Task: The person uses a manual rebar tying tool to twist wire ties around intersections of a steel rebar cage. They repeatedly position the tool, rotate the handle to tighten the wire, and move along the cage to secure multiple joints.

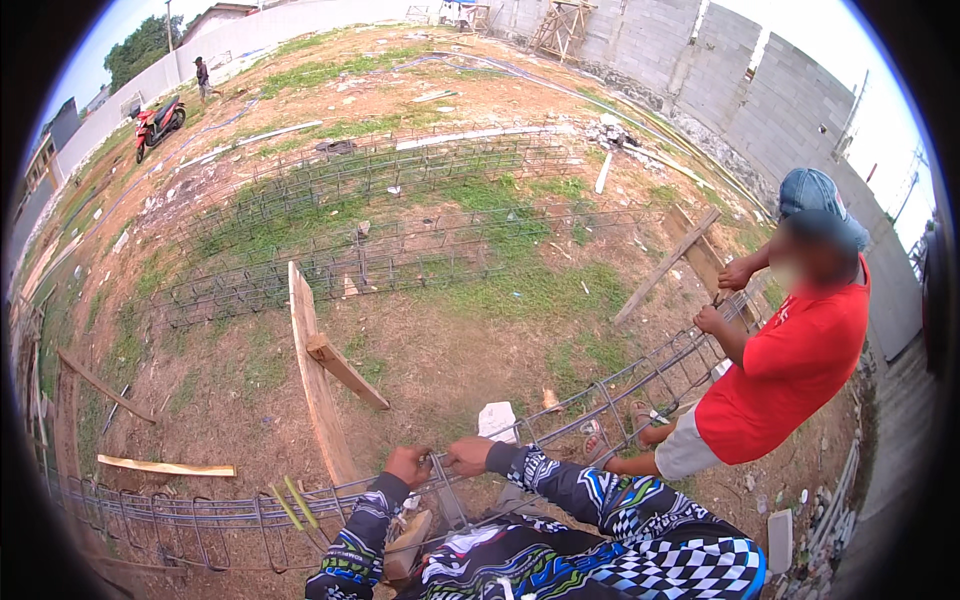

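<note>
A long rebar cage [590, 402], made of thin steel bars with square stirrups, runs across in front of me from lower left to the right. My left hand [408, 466] is closed at its upper bars, and what the fingers pinch is too small to make out. Close beside it, my right hand [467, 456] is curled on a steel stirrup of the cage. Two slim yellow-green handles [301, 502] stick up among the bars left of my left hand. A wooden trestle [318, 375] stands at the cage, left of my hands, with a wood block [408, 545] below them.
On the right a co-worker in a red shirt [800, 345] has both hands at the cage's far end, beside another wooden trestle [690, 250]. More rebar cages [400, 255] lie on the grass ahead. A white block [497, 422] sits behind the cage. A red motorcycle [158, 125] stands far left.
</note>
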`<state>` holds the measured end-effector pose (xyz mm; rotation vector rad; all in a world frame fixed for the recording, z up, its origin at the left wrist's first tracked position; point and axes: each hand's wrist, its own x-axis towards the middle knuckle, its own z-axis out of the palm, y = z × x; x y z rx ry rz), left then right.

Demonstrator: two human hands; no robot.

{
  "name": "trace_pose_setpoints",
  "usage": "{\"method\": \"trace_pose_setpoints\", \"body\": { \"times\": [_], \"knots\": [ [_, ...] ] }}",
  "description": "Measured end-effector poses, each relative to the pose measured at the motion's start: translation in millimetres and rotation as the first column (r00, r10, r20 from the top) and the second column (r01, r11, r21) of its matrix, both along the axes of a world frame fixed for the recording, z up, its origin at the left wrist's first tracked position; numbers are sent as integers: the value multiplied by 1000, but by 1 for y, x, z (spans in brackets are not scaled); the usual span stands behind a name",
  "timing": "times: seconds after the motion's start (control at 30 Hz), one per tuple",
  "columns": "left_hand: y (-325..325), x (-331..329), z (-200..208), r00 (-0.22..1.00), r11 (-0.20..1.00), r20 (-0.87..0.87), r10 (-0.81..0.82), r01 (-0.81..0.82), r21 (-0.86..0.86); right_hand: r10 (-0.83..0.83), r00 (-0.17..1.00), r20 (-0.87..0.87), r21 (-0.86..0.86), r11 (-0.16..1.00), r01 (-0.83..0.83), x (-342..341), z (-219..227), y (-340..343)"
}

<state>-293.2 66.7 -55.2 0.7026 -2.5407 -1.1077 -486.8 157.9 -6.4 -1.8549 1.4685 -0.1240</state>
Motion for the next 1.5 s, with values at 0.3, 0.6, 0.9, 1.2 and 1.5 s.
{"method": "trace_pose_setpoints", "body": {
  "times": [0.3, 0.6, 0.9, 1.2, 1.5],
  "knots": [
    [-2, 2, 3, 997, 998, 83, 6, -10, 55, 13, 967, -253, -222, 972, -71, 13, 33, -38],
    [2, 0, -1, 996, 997, 81, 46, -51, 63, 100, 971, -218, -300, 940, -164, 2, 11, -93],
    [1, -2, 6, 987, 967, 111, 119, -141, 214, 285, 924, -254, -305, 883, -357, 8, 24, -111],
    [42, -28, 2, 819, 849, 243, 519, -526, -39, 390, 900, -196, -241, 870, -429, 7, 23, -136],
    [47, -36, 13, 630, 591, 159, 760, -772, 234, 402, 909, -108, -212, 884, -416, 3, 25, -149]
  ]
}}
